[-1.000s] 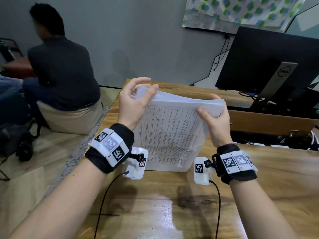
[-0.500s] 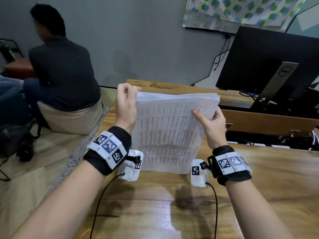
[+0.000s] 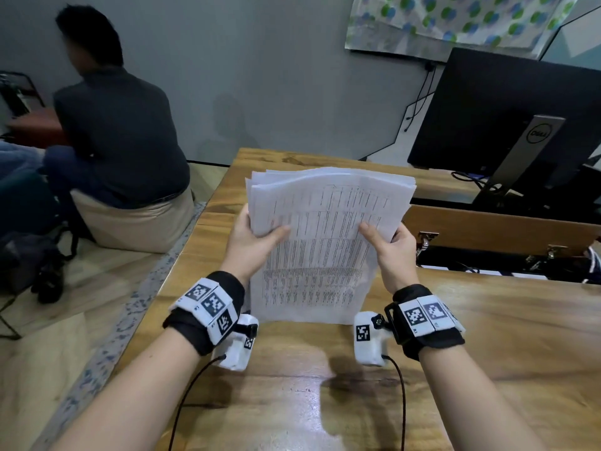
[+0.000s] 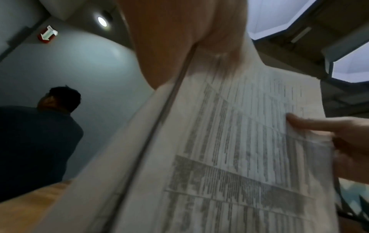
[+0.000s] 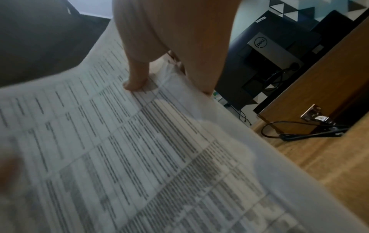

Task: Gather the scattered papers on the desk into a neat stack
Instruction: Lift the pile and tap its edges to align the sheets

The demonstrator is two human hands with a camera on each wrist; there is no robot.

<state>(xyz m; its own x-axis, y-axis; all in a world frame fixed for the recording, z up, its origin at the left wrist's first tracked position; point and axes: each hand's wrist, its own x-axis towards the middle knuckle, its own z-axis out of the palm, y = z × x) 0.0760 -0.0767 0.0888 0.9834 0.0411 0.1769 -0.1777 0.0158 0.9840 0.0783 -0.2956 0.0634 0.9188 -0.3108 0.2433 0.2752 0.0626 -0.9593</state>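
Note:
A stack of printed papers (image 3: pixel 322 242) stands upright on its lower edge on the wooden desk (image 3: pixel 325 385). Tables of small text cover the front sheet. My left hand (image 3: pixel 257 237) grips the stack's left side, thumb across the front. My right hand (image 3: pixel 387 240) grips the right side the same way. The top edges fan slightly and look uneven. The left wrist view shows the papers (image 4: pixel 229 141) edge-on under my left hand (image 4: pixel 191 39), with my right thumb at the right. In the right wrist view my right thumb presses the front of the papers (image 5: pixel 119 141).
A person in a dark shirt (image 3: pixel 113 125) sits to the left of the desk, facing away. A black Dell monitor (image 3: pixel 507 118) stands at the back right with cables beside it. A raised wooden divider (image 3: pixel 487 229) with metal brackets lies to the right.
Both hands have slid down from the stack's top corners to its middle sides. The stack now stands more upright on the desk.

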